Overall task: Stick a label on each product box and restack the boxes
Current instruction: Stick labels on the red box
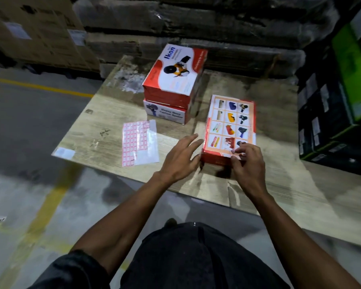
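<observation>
Head view: grid-printed product box (pixel 230 126) flat on wooden board (pixel 104 122), right of two stacked boxes (pixel 173 86). Right hand (pixel 246 163) pinching small label (pixel 233 151) onto box's near corner. Left hand (pixel 180 157) relaxed, fingers spread, touching box's left edge. Label sheet (pixel 139 140) lying well left.

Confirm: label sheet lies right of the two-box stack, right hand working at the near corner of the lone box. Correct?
Not quite. The head view shows the label sheet lying left of the two-box stack, not right. The right hand is indeed at the near corner of the lone box.
</observation>
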The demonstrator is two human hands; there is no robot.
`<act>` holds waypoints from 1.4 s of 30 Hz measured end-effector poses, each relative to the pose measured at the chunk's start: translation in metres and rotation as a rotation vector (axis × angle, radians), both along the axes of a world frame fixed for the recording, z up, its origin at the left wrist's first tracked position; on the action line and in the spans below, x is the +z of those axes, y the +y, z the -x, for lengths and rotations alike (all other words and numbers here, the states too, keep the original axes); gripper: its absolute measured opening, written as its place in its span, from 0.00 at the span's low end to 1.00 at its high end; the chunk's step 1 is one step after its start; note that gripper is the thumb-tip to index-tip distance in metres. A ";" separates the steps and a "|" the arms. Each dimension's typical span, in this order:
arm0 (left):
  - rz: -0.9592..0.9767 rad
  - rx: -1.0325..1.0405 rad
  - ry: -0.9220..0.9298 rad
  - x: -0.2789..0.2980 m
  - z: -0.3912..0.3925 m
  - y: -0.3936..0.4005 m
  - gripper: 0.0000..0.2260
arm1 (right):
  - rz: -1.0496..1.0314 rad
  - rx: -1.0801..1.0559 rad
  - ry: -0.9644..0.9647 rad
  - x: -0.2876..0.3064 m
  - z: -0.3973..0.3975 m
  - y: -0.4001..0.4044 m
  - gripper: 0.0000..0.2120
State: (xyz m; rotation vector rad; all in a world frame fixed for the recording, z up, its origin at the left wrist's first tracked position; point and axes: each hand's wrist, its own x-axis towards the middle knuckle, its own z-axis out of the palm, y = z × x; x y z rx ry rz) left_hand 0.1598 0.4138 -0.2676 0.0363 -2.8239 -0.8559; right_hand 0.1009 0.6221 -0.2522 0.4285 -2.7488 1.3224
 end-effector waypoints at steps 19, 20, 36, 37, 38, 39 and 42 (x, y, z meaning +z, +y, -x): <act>0.305 -0.225 0.170 -0.010 0.035 0.045 0.09 | -0.250 0.250 -0.023 -0.004 0.028 0.036 0.05; 0.313 -0.226 0.167 -0.012 0.035 0.045 0.10 | -0.256 0.254 -0.017 -0.003 0.028 0.035 0.05; 0.329 -0.247 0.144 -0.012 0.032 0.050 0.05 | -0.392 0.378 -0.013 0.002 0.035 0.030 0.10; 0.323 -0.247 0.148 -0.012 0.032 0.050 0.05 | -0.406 0.380 -0.003 0.002 0.035 0.030 0.10; 0.313 -0.242 0.145 -0.013 0.033 0.050 0.05 | -0.419 0.380 0.007 0.002 0.035 0.030 0.10; 0.298 -0.235 0.138 -0.013 0.033 0.050 0.05 | -0.431 0.379 0.015 0.001 0.035 0.029 0.11; 0.238 -0.215 0.125 -0.014 0.033 0.050 0.05 | -0.462 0.378 0.026 0.001 0.034 0.028 0.12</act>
